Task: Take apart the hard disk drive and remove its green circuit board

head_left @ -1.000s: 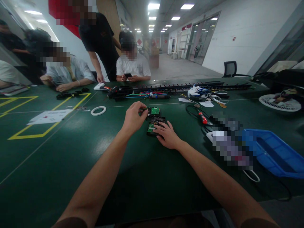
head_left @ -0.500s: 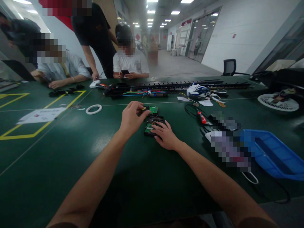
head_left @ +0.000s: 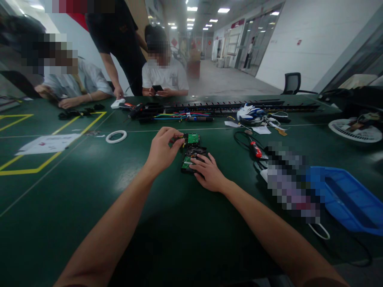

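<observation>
In the middle of the table lies a black device with green circuit boards; its far board (head_left: 194, 138) shows fully, while the near board (head_left: 187, 162) is partly under my right fingers. Between the boards is a dark black part (head_left: 196, 150). My left hand (head_left: 163, 149) is at the left edge of the far board, with thumb and forefinger pinched together. A bit of yellow shows at these fingertips; what they hold is too small to name. My right hand (head_left: 212, 175) rests on the near board, fingers spread and lying flat.
A red-handled screwdriver (head_left: 255, 149), cables and a blue tray (head_left: 335, 175) lie to the right. A white ring (head_left: 116, 136) and a paper sheet (head_left: 48, 143) are on the left. Long black strips with coloured wires (head_left: 179, 115) and gloves (head_left: 249, 113) lie behind. People are across the table.
My left fingertips have drawn slightly left from the far board, still pinched, and a little more of its left side shows. The right hand stays on the near board.
</observation>
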Demonstrator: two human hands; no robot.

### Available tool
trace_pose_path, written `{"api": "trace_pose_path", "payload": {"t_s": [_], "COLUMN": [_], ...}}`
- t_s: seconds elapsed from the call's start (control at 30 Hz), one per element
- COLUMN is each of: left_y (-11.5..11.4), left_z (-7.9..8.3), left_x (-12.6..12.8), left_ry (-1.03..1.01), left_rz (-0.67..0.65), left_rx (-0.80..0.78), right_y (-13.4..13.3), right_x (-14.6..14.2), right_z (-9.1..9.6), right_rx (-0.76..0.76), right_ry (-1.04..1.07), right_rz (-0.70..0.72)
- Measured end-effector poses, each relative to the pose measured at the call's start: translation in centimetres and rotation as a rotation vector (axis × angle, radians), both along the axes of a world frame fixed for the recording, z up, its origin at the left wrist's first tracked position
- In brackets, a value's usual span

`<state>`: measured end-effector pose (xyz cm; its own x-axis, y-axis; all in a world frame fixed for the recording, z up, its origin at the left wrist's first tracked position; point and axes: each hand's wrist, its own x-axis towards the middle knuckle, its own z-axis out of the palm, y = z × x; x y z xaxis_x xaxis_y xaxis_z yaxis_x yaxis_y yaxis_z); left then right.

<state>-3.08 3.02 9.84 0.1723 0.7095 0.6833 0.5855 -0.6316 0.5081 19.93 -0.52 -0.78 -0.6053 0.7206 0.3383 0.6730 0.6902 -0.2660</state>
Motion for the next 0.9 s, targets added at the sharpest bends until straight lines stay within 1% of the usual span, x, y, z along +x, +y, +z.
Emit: {"api": "trace_pose_path", "payload": {"t_s": [0.1, 0.27, 0.4, 0.67, 0.8, 0.9], "left_y": [0.0, -0.2, -0.6, -0.7, -0.7, -0.7], "left_z": [0.1, 0.0, -0.2, -0.5, -0.3, -0.1], "left_x": [-0.2, 0.1, 0.6, 0.9, 0.6, 0.5], "left_ry": [0.013, -0.018, -0.059, -0.073, -0.029, -0.017], "left_rz": [0.012, -0.037, -0.047, 0.007, 0.071, 0.062], "left_rx": [-0.007, -0.008, -0.007, 0.014, 0.052, 0.066], "right_y": [0.0, 0.0, 0.0, 0.0, 0.0, 0.0], "right_x": [0.0, 0.0, 0.0, 0.0, 0.0, 0.0], "right_z": [0.0, -0.1, -0.2, -0.2, -0.1, -0.1], "right_rx": [0.004, 0.019, 0.011, 0.015, 0.017, 0.014], "right_ry": [-0.011, -0.015, -0.018, -0.012, -0.012, -0.009], "right_rz": [-0.003, -0.006, -0.015, -0.015, -0.010, -0.008]}}
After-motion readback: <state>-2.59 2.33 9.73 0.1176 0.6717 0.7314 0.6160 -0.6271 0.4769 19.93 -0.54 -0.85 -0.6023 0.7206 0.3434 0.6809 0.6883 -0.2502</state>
